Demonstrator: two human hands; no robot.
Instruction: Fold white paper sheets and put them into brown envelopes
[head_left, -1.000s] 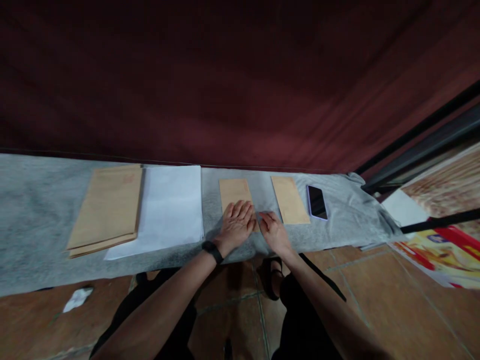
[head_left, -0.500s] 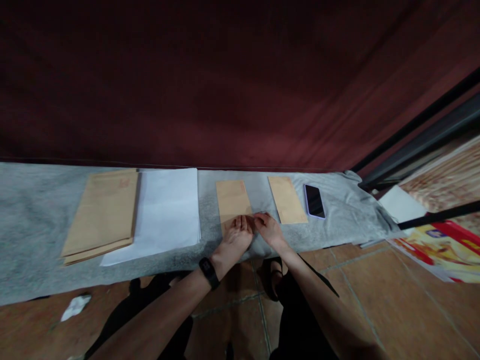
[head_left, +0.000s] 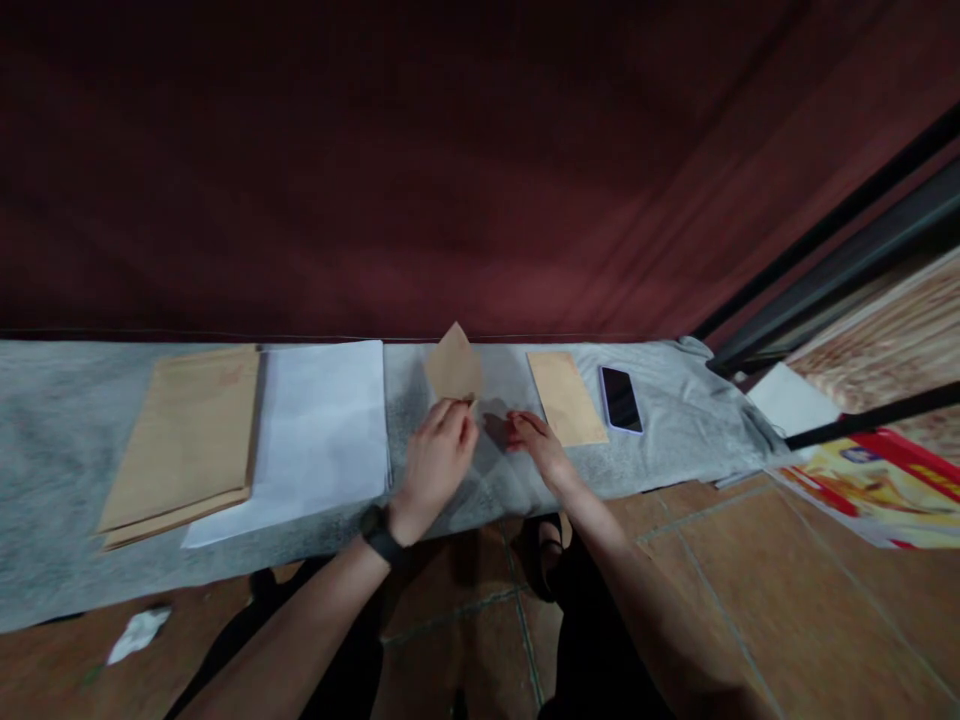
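Note:
My left hand [head_left: 441, 452], with a dark band on the wrist, is closed on a small brown paper envelope [head_left: 454, 368]. The envelope is raised off the grey cloth, turned so that one corner points up toward the dark red curtain; its lower part is hidden by my fingers. To the right of it, my right hand [head_left: 536, 440] hovers over the cloth with loosely bent fingers apart and nothing visible in them. Just beyond my right hand lies another small brown envelope [head_left: 568, 398], flat on the cloth.
Large brown envelopes [head_left: 184, 440] overlap a stack of white paper [head_left: 322, 425] on the left. A phone [head_left: 621, 400] lies right of the small envelope. The grey cloth [head_left: 705, 420] covers a narrow surface against the curtain [head_left: 480, 200]. Black bars [head_left: 862, 210] stand at right.
The small envelope, flat on the cloth before, is now lifted and turned in my left hand. My hands have moved apart, the left one leftward and up.

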